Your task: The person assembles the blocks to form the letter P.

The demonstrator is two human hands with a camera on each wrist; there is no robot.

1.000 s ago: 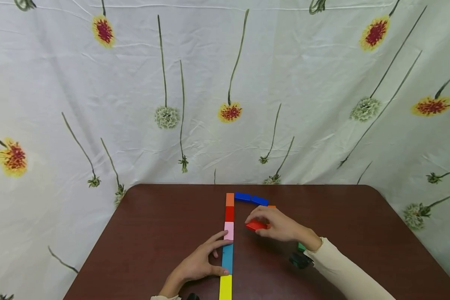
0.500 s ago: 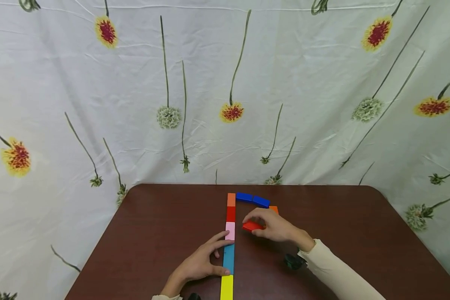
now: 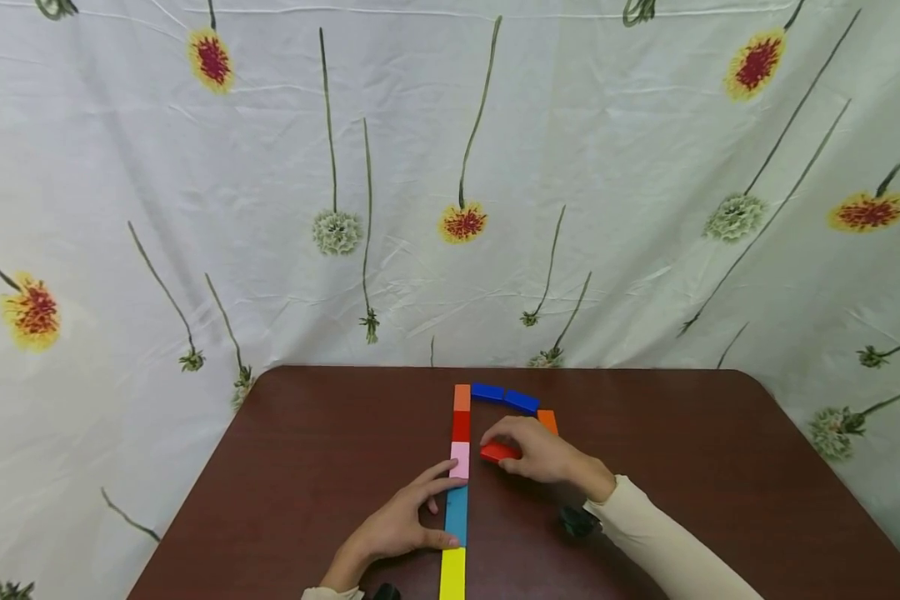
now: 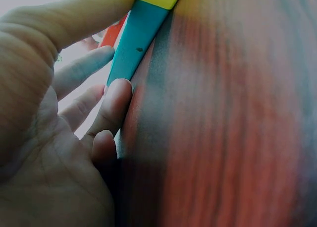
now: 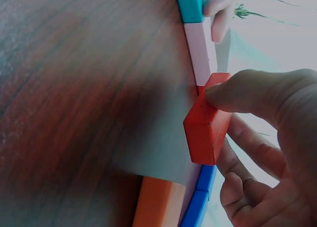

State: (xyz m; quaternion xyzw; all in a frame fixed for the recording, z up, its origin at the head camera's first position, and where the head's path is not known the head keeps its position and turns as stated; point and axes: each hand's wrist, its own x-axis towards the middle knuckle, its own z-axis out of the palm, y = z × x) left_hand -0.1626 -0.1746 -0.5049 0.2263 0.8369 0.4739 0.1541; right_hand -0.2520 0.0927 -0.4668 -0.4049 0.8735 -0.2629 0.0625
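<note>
A straight row of coloured blocks runs away from me: yellow block [image 3: 453, 575], light-blue block [image 3: 456, 512], pink block [image 3: 459, 461], red block [image 3: 461, 427] and orange block [image 3: 462, 397]. My left hand [image 3: 397, 521] rests along the row, its thumb near the yellow and light-blue joint and its fingertips at the pink block. To the right of the row, my right hand [image 3: 543, 450] pinches a loose red block [image 5: 203, 128] between thumb and fingers. In the right wrist view this block is tilted and partly covers the row behind it.
Two dark-blue blocks [image 3: 504, 397] curve right from the row's far end, followed by another orange block [image 3: 547, 421] partly behind my right hand. Everything lies on a dark brown table [image 3: 307, 467]. A white flowered cloth [image 3: 405, 167] hangs behind it.
My right hand has moved a little to the left with the red block, closer to the row. More of the right-hand orange block shows. The left hand stays in place.
</note>
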